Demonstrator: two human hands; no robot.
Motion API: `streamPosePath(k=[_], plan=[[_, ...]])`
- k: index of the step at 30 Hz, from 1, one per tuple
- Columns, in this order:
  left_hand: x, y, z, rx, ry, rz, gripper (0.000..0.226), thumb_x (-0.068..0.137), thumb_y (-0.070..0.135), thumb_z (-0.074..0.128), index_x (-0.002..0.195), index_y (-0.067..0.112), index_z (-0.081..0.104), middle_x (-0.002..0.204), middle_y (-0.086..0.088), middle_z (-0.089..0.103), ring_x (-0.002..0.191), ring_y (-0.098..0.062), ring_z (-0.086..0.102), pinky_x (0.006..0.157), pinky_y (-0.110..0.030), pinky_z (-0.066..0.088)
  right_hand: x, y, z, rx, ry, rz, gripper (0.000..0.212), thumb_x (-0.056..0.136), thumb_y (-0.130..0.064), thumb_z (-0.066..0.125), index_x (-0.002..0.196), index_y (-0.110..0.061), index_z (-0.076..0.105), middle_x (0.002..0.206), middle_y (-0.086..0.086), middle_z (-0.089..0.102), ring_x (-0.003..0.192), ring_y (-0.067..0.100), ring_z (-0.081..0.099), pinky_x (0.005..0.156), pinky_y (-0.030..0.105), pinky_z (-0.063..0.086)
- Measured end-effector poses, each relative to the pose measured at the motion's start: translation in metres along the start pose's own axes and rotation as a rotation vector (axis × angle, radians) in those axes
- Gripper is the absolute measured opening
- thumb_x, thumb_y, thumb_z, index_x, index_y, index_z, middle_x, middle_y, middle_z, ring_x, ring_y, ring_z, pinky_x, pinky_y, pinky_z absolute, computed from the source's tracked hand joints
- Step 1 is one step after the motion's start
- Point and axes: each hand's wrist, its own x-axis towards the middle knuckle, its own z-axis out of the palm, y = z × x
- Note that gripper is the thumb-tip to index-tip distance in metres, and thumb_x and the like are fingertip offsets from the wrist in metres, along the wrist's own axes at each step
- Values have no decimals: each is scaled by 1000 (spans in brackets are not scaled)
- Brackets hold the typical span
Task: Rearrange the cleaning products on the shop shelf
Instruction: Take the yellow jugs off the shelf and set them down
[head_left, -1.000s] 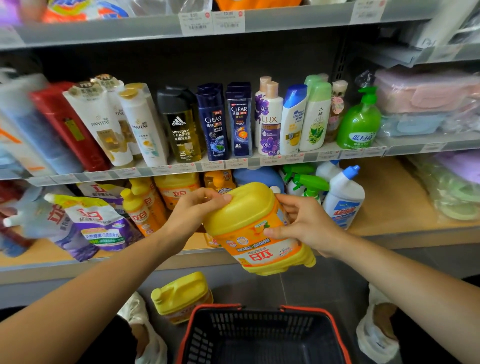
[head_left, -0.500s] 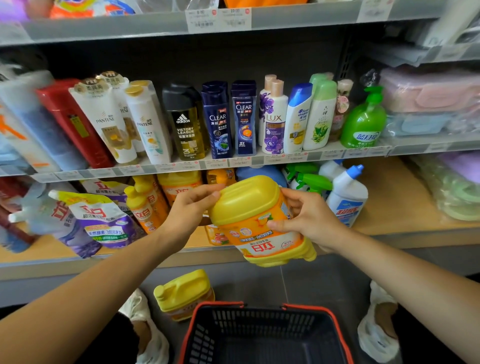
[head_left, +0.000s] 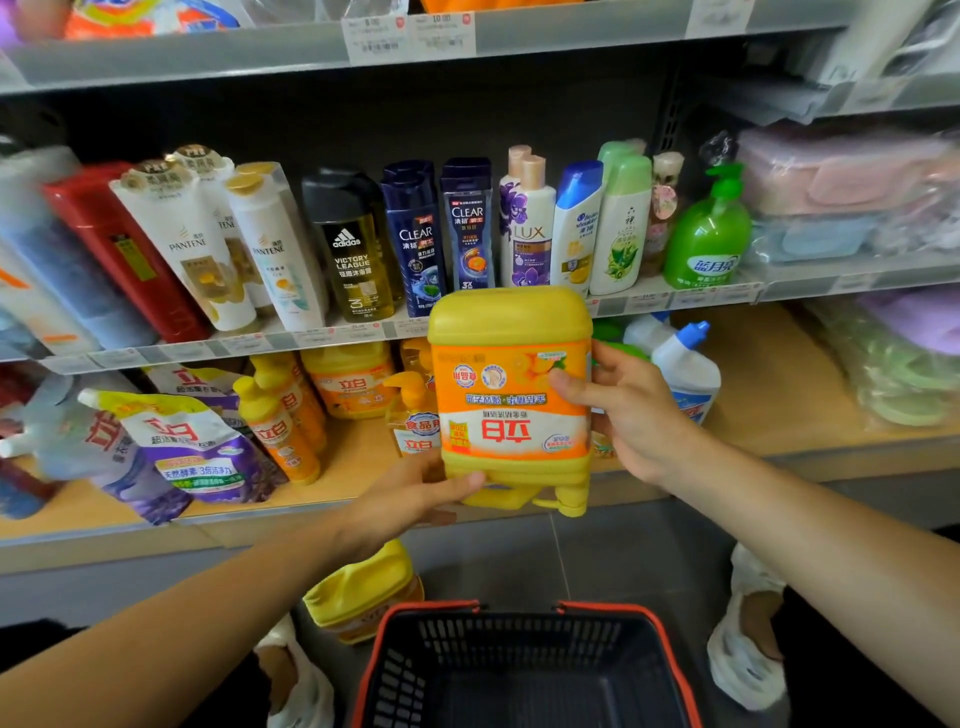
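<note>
I hold the yellow jug (head_left: 511, 395) upside down, left hand (head_left: 410, 501) curled beneath it, right hand (head_left: 631, 410) gripping its side; it's unshelved, and a second jug (head_left: 363, 592) sits on the floor (head_left: 613, 561).

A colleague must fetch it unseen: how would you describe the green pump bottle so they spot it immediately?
Find the middle shelf with its row of shampoo bottles. At that row's right end, the green pump bottle stands beside wrapped pastel boxes. Unlike its capped neighbours, it is bright green with a pump top.
</note>
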Motion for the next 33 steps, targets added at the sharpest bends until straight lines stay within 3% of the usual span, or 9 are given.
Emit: streamPosePath(k=[5, 8, 10, 14, 19, 23, 27, 30, 33], plan=[[4, 0, -4, -197, -3, 31, 54, 86, 50, 71, 131, 21, 62, 126, -2, 72, 118, -20, 68, 99, -39, 54, 2, 1, -3, 67, -18, 19, 51, 77, -22, 77, 125, -21, 62, 119, 3, 72, 110, 27, 69, 75, 40, 61], [6, 6, -14, -246, 128, 117, 52, 74, 50, 83, 111, 14, 73, 106, -12, 76, 99, -26, 73, 85, -37, 60, 6, 3, -12, 82, 9, 10, 77, 73, -15, 80, 141, -34, 49, 126, 4, 69, 112, 26, 68, 78, 47, 60], [6, 13, -25, -272, 211, 171, 65, 71, 43, 89, 111, -2, 66, 94, -20, 74, 90, -30, 72, 83, -44, 60, 9, 6, -20, 72, 43, 34, 85, 68, -11, 83, 141, -34, 47, 126, 7, 68, 113, 28, 68, 81, 51, 59], [3, 25, -40, -177, 305, 300, 67, 67, 18, 83, 117, -16, 53, 100, -19, 72, 92, -25, 72, 74, -35, 61, 10, 22, -32, 12, 102, 162, 77, 60, -8, 85, 125, -34, 52, 120, 11, 70, 107, 29, 70, 82, 47, 60], [-2, 31, -39, -80, 348, 372, 30, 62, 15, 85, 85, 13, 66, 79, 4, 74, 76, -8, 72, 61, -23, 57, 4, 62, -33, -157, 46, 328, 48, 79, 1, 78, 121, -16, 61, 109, 10, 75, 99, 25, 73, 81, 39, 61], [2, 31, -31, 48, 376, 373, 40, 58, 23, 90, 86, 10, 65, 85, -3, 75, 80, -16, 73, 68, -34, 61, -5, 96, -39, -416, 28, 401, 22, 86, -20, 76, 107, -14, 71, 100, 7, 77, 87, 20, 75, 81, 34, 61], [11, 20, -23, 258, 349, 269, 49, 60, 22, 96, 95, 2, 67, 98, -19, 74, 94, -35, 71, 83, -54, 59, -16, 125, -52, -886, -182, 360, 22, 85, -23, 79, 104, -11, 74, 82, 2, 75, 76, 14, 70, 77, 30, 55], [23, 6, -16, 379, 287, 215, 44, 67, 21, 95, 96, 5, 65, 96, -18, 72, 92, -36, 69, 82, -57, 56, -27, 141, -61, -1305, -507, 398, 39, 82, -35, 80, 114, -15, 71, 99, 0, 75, 88, 11, 67, 80, 24, 50], [36, -5, -11, 454, 225, 163, 37, 73, 24, 91, 98, 9, 67, 94, -10, 73, 89, -24, 71, 80, -47, 59, -39, 157, -69, -1502, -675, 456, 41, 84, -37, 77, 120, -20, 69, 112, -1, 71, 106, 18, 65, 85, 26, 46]])
